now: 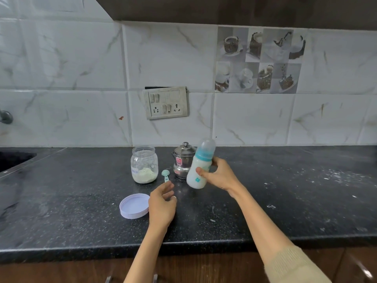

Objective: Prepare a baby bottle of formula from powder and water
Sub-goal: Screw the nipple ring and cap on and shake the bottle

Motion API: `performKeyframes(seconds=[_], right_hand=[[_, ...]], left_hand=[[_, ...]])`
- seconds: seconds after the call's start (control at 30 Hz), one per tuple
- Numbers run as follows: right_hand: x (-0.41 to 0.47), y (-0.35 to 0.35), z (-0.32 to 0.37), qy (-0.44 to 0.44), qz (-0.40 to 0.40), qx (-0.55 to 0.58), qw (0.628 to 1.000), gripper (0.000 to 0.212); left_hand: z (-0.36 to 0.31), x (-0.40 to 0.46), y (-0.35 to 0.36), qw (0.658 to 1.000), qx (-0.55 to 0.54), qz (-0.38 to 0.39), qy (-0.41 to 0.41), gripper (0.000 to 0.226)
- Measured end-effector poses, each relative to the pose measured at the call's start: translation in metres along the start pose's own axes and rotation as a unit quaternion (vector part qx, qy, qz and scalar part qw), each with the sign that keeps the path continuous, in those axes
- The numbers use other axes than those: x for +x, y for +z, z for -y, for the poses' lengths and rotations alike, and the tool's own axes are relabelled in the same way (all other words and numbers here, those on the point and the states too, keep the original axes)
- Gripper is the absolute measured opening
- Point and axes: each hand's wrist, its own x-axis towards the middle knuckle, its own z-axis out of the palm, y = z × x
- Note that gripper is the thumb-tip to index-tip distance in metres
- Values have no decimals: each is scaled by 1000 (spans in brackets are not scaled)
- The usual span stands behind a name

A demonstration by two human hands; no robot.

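**White mix in the capped bottle, tidying left to do**

White liquid fills the baby bottle (pixel 199 168) almost to its teal collar, and the clear cap sits over the top, so I judge powder and water are both in and the bottle has been closed. I have it gripped in my right hand (pixel 219 175), thumb across the front and fingers wrapped behind, lifted off the black counter (pixel 285 190) and tilted with its top leaning to my right. It hangs just in front of the steel pot (pixel 183 160), whose lid is on. The tilt suggests shaking or swirling, though a single view cannot confirm that.

My left hand (pixel 162 205) holds nothing: fingers loosely curled, palm turned inward, hovering low over the counter between the lilac lid (pixel 133 206) and the small teal scoop (pixel 165 175).

What looks unfinished, as I read it:
- The glass powder jar (pixel 144 164) stands uncovered, a low heap of pale powder at the bottom, its lid lying upside down nearer to me.
- The scoop lies on the counter between jar and pot, not put away.
- I cannot tell whether the mix is fully dissolved; the liquid looks evenly white, but fine lumps would be too small to see.

White specks dot the counter on the right.
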Motion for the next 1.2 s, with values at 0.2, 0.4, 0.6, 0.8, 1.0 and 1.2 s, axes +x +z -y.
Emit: performKeyframes(seconds=[0.2, 0.4, 0.6, 0.8, 1.0, 1.2], right_hand=[[29, -38, -14, 35, -97, -12, 995, 50], [44, -53, -34, 68, -109, -37, 991, 51], [55, -51, -51, 86, -105, -41, 990, 53], [63, -49, -59, 96, -78, -58, 991, 54], [66, -51, -63, 104, -75, -67, 989, 53], [66, -48, -65, 102, -56, -76, 990, 55]], left_hand=[[0, 0, 0, 1000, -3, 2, 0, 51], [3, 2, 0, 1000, 14, 12, 3, 52], [6, 3, 0, 999, 22, 26, 5, 55], [8, 5, 0, 999, 28, 36, 5, 56], [9, 6, 0, 998, 36, 45, 7, 58], [8, 5, 0, 998, 39, 45, 6, 59]])
